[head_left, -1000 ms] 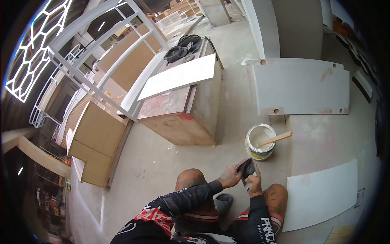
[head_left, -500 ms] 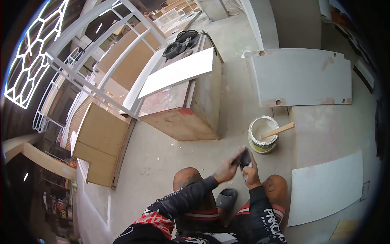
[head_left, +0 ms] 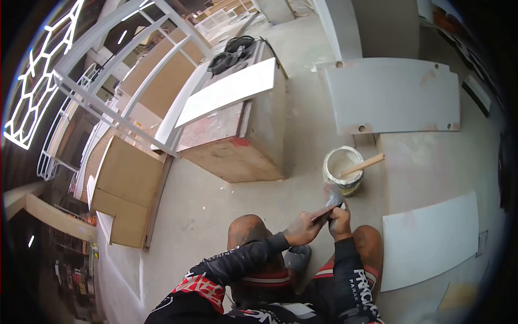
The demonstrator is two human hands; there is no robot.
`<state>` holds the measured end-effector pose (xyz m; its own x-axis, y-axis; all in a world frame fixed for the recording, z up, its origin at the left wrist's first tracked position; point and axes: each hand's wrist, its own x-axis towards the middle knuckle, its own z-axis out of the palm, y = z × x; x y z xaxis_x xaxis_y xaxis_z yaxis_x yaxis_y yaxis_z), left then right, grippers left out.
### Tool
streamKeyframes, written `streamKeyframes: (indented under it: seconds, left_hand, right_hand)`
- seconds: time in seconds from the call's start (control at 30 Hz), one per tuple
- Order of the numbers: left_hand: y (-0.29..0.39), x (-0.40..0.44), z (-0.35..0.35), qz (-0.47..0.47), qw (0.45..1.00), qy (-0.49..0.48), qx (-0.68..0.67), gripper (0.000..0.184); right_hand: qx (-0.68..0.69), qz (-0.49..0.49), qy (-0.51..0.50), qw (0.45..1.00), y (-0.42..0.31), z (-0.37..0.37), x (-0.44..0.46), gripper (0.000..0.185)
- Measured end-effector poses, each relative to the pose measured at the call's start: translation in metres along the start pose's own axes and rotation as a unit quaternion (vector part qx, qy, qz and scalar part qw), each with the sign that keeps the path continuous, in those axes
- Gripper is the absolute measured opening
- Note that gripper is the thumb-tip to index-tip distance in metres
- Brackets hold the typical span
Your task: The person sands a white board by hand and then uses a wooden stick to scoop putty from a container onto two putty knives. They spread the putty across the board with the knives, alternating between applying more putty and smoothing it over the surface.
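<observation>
My left hand is closed on a thin flat blade that points right towards my other hand. My right hand is closed around the handle end of a dark, greyish scraper, whose head tilts up near the bucket. The two tools meet or overlap between my hands; the exact contact is blurred. Just beyond them stands an open bucket with whitish smears inside and on its rim, and a wooden stick leans in it.
A wooden box with a white board on top stands ahead. A large grey panel lies at the upper right, a curved white panel at the lower right. White framing and a plywood cabinet are at left.
The tools between my hands have turned, and the scraper head now tilts up towards the bucket. My left hand's blade has come down to a flatter angle. The view has shifted slightly.
</observation>
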<state>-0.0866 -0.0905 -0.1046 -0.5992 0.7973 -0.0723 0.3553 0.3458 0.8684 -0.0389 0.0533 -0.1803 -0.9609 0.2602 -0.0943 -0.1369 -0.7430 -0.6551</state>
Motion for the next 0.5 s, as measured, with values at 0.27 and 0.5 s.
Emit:
streamKeyframes:
  seconds: [0.27, 0.5]
  left_hand:
    - [0.006, 0.004, 0.011, 0.063, 0.992, 0.096, 0.056, 0.051]
    - [0.018, 0.004, -0.008, -0.041, 0.992, 0.111, -0.046, 0.049]
  right_hand:
    - [0.018, -0.042, -0.029, 0.999, -0.016, 0.005, -0.003, 0.083]
    - [-0.165, -0.052, -0.074, 0.982, -0.004, 0.012, -0.005, 0.08]
